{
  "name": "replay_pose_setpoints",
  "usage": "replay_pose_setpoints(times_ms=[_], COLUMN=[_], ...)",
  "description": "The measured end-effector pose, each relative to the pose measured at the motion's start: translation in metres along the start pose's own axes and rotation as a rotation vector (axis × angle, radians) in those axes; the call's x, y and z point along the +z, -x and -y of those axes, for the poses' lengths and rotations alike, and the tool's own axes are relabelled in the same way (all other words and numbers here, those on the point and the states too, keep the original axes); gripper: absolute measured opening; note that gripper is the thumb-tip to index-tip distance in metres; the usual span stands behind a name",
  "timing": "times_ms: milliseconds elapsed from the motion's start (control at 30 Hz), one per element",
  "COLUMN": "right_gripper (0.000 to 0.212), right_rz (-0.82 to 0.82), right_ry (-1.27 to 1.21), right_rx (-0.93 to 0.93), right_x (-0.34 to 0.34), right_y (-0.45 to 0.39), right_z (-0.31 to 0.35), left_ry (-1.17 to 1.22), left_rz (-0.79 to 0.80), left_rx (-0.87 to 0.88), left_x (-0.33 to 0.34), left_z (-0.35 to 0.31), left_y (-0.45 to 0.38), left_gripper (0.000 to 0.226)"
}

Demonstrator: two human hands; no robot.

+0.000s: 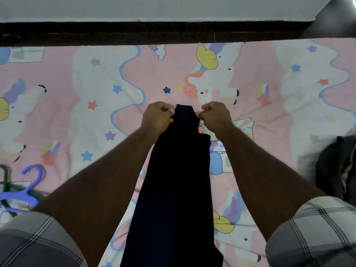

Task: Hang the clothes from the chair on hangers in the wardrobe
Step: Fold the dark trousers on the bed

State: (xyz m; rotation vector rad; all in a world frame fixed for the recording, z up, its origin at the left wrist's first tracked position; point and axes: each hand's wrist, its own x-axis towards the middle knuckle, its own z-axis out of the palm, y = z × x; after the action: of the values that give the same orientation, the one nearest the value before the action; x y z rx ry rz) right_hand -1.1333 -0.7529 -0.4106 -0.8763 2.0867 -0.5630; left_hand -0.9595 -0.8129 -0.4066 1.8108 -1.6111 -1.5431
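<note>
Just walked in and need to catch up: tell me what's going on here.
A person stands over a bed with a pink cartoon bedsheet and holds up a dark navy garment by its far end, the left hand and right hand each pinching one side. The rest of the garment trails back toward the person. It is not on a hanger yet: a blue hanger lies on the sheet to the left, and a heap of dark clothing sits at the right edge.

A pink cotton bedsheet [63, 105] printed with white unicorns, coloured stars and wavy blue lines spreads across the whole bed. Along its far edge runs a dark brown wooden bed frame [134, 33], and beyond that stands a plain white wall [154, 8].
</note>
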Motion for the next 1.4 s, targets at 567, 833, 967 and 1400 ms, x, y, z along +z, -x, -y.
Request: replay_pose_setpoints(times_ms=[567,833,967,1400], right_gripper=[0.018,0.038,0.022,0.036], right_rz=[-0.038,-0.021,-0.09,0.134], right_ry=[-0.384,-0.129,-0.207,-0.141], right_rx=[-0.018,0.044,0.063,-0.009], right_x=[-0.009,0.015,0.011,0.017], right_y=[-0.016,-0.026,-0.02,-0.023], right_z=[0.035,0.006,0.014,0.014], left_ry=[0.174,-0.325,-0.329,-0.129], left_rz=[0.219,0.148,0.081,0.076], left_rx=[0.092,0.141,0.223,0.256], left_x=[-0.01,0.005,0.024,-0.002], left_z=[-0.033,-0.007,-0.005,-0.008], left_y=[0.002,0.001,0.007,0.002], left_gripper=[0.018,0.023,0.032,0.013])
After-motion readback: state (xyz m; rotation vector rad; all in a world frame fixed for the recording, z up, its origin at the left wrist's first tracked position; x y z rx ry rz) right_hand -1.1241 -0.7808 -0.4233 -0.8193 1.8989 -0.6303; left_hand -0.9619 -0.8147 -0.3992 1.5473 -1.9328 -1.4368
